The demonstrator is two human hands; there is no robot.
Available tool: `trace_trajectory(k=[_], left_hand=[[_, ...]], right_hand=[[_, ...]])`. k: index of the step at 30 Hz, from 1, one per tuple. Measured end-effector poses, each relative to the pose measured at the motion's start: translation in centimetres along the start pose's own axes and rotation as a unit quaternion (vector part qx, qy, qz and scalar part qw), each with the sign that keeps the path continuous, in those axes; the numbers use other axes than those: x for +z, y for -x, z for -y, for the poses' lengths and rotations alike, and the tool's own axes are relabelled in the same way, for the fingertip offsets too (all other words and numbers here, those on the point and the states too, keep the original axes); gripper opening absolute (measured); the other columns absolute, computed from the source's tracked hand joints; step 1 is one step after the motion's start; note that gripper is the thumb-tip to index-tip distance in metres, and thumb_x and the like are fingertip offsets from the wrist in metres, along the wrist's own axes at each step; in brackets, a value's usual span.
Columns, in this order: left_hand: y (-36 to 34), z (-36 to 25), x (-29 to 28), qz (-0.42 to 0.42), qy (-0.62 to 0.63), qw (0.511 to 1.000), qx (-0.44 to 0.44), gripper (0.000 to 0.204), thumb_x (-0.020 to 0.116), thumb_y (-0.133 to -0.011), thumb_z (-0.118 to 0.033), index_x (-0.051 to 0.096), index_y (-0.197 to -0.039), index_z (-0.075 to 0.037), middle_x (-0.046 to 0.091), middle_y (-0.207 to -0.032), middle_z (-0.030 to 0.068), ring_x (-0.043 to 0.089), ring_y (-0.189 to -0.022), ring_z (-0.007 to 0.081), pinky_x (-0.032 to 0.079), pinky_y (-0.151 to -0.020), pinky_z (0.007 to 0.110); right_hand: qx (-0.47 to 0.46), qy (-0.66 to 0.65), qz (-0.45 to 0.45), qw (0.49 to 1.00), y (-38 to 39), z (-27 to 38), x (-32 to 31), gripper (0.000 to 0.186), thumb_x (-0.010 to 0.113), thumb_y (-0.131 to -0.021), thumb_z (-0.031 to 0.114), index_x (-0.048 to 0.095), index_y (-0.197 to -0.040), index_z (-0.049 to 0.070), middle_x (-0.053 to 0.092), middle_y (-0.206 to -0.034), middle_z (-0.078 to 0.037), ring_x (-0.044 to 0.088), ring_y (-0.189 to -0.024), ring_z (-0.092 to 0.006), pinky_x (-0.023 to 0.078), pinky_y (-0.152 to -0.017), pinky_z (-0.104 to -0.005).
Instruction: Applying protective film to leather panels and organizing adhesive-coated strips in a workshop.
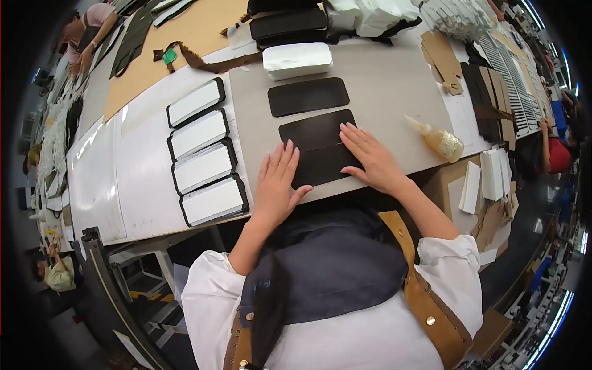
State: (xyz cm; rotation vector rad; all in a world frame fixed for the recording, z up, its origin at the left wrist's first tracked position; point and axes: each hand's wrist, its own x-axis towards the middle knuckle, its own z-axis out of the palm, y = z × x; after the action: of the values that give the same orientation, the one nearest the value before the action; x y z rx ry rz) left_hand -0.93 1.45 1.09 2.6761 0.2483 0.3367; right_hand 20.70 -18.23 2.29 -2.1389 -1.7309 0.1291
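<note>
My left hand point(273, 186) lies flat with its fingers stretched out, at the left edge of a dark rectangular panel point(324, 166) near the table's front edge. Across from it, my right hand point(375, 161) rests on the right side, fingers extended and thumb apart, its fingertips reaching a second dark panel point(316, 127). These two panels lie edge to edge, with a thin line between them. Just beyond is a third dark panel point(308, 97) with rounded corners. Neither hand grips anything.
A white stack point(297, 60) stands behind the panels. Several black-edged white pieces point(202, 140) form a column at the left. A bottle of yellowish liquid point(445, 145) with a pointed nozzle lies at the right. White blocks point(495, 174) sit lower right. Other people point(89, 31) work around.
</note>
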Motion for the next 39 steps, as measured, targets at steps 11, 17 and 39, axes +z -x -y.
trace_trajectory(k=[11,17,39], left_hand=[[0.0,0.1,1.1,0.006,-0.089,0.995,-0.034,0.070,0.062,-0.099,-0.041,0.044,-0.154,-0.002,0.039,-0.163,0.0122,0.031,-0.153,0.0342,0.021,-0.125,0.054],[-0.1,-0.2,1.5,-0.012,-0.091,0.995,-0.032,0.058,0.061,-0.100,-0.024,0.047,-0.153,-0.004,0.043,-0.161,0.0127,0.032,-0.153,0.0354,0.022,-0.124,0.055],[-0.4,-1.0,1.1,-0.028,-0.084,0.994,-0.058,0.052,0.059,-0.099,-0.013,0.051,-0.150,-0.006,0.043,-0.162,0.0081,0.031,-0.153,0.0360,0.019,-0.125,0.052]], right_hand=[[0.006,0.029,-0.018,0.999,0.0,1.0,0.5,0.084,0.072,-0.091,0.047,0.042,-0.151,-0.003,0.039,-0.162,-0.016,0.035,-0.152,-0.0293,0.030,-0.125,-0.0443],[-0.054,-0.037,-0.004,0.998,-1.5,6.1,1.3,0.089,0.069,-0.092,0.052,0.038,-0.153,-0.005,0.035,-0.163,-0.019,0.030,-0.154,-0.0313,0.022,-0.127,-0.0464],[0.479,-0.295,-0.346,0.751,14.9,-10.4,-6.4,0.067,0.076,-0.094,0.040,0.054,-0.141,-0.002,0.063,-0.130,-0.011,0.057,-0.118,-0.0193,0.043,-0.103,-0.0344]])
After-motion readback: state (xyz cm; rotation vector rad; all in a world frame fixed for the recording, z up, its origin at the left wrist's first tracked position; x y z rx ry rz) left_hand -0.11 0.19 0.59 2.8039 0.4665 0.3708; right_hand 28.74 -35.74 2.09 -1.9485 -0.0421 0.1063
